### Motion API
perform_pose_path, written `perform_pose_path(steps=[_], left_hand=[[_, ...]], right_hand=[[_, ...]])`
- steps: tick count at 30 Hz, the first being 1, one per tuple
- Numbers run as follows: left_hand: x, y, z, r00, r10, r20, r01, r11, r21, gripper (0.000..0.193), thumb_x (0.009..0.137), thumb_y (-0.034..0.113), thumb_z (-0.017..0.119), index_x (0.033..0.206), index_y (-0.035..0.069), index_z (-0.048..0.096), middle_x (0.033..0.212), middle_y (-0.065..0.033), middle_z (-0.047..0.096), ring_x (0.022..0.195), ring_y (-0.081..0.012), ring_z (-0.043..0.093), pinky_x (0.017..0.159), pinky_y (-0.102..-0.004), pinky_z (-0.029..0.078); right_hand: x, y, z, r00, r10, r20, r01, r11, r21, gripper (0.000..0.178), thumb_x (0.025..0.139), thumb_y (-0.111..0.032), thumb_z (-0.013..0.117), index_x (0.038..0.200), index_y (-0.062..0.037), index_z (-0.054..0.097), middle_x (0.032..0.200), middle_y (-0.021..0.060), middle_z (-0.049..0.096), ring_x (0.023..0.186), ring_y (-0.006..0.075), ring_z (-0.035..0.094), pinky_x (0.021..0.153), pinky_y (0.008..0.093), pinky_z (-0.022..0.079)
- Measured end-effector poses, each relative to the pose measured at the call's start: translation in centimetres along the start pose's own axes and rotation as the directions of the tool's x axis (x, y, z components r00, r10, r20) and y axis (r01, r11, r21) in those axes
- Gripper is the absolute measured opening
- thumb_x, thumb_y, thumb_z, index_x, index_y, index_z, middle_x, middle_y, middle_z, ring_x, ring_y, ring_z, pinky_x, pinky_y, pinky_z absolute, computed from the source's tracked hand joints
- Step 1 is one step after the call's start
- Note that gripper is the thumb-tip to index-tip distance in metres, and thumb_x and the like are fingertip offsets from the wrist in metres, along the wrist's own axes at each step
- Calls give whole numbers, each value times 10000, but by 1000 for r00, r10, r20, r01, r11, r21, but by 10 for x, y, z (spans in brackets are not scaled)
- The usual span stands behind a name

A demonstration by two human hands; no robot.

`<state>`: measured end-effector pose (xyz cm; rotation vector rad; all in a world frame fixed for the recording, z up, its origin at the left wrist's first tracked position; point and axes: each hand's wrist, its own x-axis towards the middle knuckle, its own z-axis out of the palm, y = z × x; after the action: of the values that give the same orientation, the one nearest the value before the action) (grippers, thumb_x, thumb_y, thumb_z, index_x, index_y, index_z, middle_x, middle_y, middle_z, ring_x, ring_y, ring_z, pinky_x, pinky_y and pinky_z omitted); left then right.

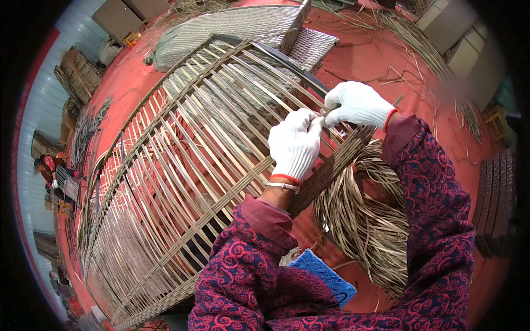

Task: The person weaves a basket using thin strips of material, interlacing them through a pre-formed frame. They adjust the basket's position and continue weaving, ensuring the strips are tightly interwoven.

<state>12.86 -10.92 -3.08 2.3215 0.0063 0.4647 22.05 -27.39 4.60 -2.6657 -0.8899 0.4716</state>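
A large woven frame (182,124) of long pale strips crossed by braided bands lies before me, slanting from lower left to upper right. White knit gloves with red cuffs cover both hands. My left hand (295,144) is closed, its thumb and fingers pinched together at the frame's right part. Just beyond it, my right hand (356,103) also pinches, and the fingertips of both hands meet. What they grip between them is too small and covered to make out. A tightly woven brown edge (337,165) of the frame runs beneath my hands.
A big coil of flat brown strips (364,215) lies below my right forearm, beside a blue textured pad (326,276). Finished woven panels (232,27) lie behind the frame on the red floor (359,55). Loose strips (411,41) are strewn at the far right. Another person (52,171) works at far left.
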Motion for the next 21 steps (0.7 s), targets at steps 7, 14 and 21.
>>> perform_pose_path(steps=[7, 14, 21], left_hand=[[-14, 1, -18, 966, 260, 9, -260, 965, -24, 304, 850, 129, 768, 1135, 56, 691, 1075, -156, 697, 994, -339, 693, 872, -412, 554], [-119, -8, -116, 882, 356, 308, -415, 897, 154, 661, 736, 158, 853, 1341, 59, 604, 1374, -212, 582, 1171, -415, 613, 961, -507, 501], [-170, -17, -154, 908, 222, 355, -345, 877, 335, 792, 660, 204, 900, 1386, 119, 596, 1377, -164, 569, 1261, -377, 566, 1033, -498, 445]], right_hand=[[-16, 27, -11, 979, 123, -161, -118, 992, 40, 319, 807, -441, 736, 895, -136, 764, 806, 114, 681, 839, 309, 664, 751, 436, 501], [-7, 46, 10, 963, 98, -252, -82, 994, 75, 315, 812, -450, 724, 855, -138, 742, 745, 108, 643, 802, 310, 651, 732, 444, 493], [-10, 58, -6, 957, 145, -252, -141, 989, 35, 292, 775, -398, 760, 861, -119, 757, 786, 115, 678, 817, 302, 664, 753, 425, 505]])
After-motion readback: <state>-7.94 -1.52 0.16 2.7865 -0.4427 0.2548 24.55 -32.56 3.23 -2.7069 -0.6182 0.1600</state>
